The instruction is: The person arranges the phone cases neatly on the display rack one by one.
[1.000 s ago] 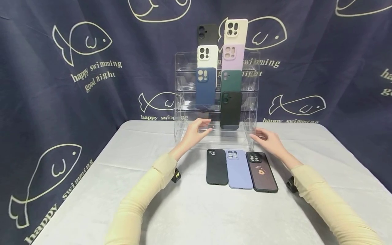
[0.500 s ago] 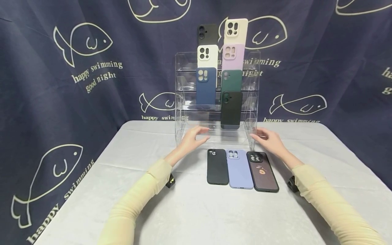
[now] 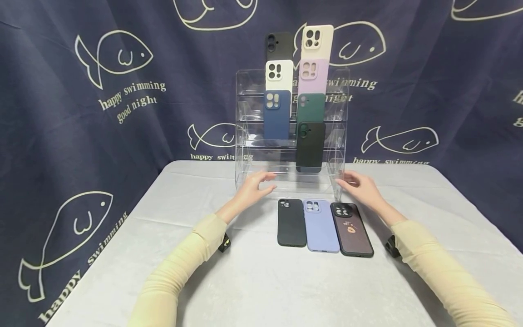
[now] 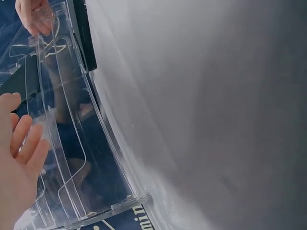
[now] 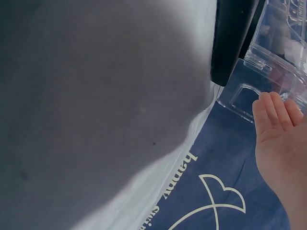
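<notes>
A clear tiered display stand [image 3: 286, 181] stands at the back of the table, with phone cases in its tiers. My left hand [image 3: 253, 187] is at the stand's lower left front, fingers loosely bent and holding nothing. My right hand [image 3: 359, 187] holds the stand's right side edge, thumb at the front and fingers along the outside. On the table before the stand lie a black phone case [image 3: 292, 222], a light blue phone case [image 3: 321, 225] and a dark patterned phone case [image 3: 352, 229], in a row.
The stand's left column carries a black case [image 3: 282, 45], a white case [image 3: 284, 81] and a navy case [image 3: 276, 122]. The right column has a cream case [image 3: 323, 47], a lilac case [image 3: 318, 81], a green case [image 3: 312, 109] and a black case [image 3: 310, 150]. A fish-print curtain [image 3: 122, 190] hangs behind.
My left hand has drawn back down and to the left from the stand's lower tier. My right hand has stayed at the stand's right side, and the phone cases have not moved.
</notes>
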The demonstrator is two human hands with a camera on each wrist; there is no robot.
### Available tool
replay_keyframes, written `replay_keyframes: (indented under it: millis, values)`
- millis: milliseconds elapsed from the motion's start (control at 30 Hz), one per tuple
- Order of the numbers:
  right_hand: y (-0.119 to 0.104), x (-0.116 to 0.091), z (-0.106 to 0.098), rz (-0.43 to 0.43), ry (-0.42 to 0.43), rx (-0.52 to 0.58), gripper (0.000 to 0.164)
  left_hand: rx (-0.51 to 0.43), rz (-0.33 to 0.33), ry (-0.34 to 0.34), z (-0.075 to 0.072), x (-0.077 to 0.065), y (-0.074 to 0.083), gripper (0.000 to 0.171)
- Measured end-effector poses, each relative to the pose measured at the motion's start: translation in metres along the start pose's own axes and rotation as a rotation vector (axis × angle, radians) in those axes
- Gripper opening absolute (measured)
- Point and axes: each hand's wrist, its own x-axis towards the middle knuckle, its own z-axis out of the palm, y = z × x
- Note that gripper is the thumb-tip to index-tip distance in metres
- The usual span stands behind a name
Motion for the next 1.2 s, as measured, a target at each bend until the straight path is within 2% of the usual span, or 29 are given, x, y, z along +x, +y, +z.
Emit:
replay_keyframes:
  millis: [233,533,633,867,967,1200]
  values:
    - [0.000,0.000,-0.001,0.008,0.004,-0.005,0.051,0.054,0.038,-0.047,0.005,-0.001,0.003,0.027]
    - [0.000,0.001,-0.002,0.012,0.006,-0.007,0.052,0.078,0.076,-0.248,0.012,-0.001,0.007,0.030]
    - [0.000,0.002,-0.002,0.010,0.007,-0.007,0.051,0.045,0.061,-0.314,0.013,-0.001,0.009,0.033]
    - [-0.001,0.001,-0.002,0.013,0.006,-0.004,0.051,-0.005,-0.034,-0.476,0.018,-0.004,0.009,0.039]
    - [-0.002,0.000,-0.001,0.011,0.003,0.003,0.050,-0.015,-0.054,-0.502,0.019,-0.006,0.009,0.037]
    - [0.000,-0.001,-0.001,0.003,0.003,0.010,0.049,-0.111,-0.076,-0.495,0.022,-0.007,0.006,0.029]
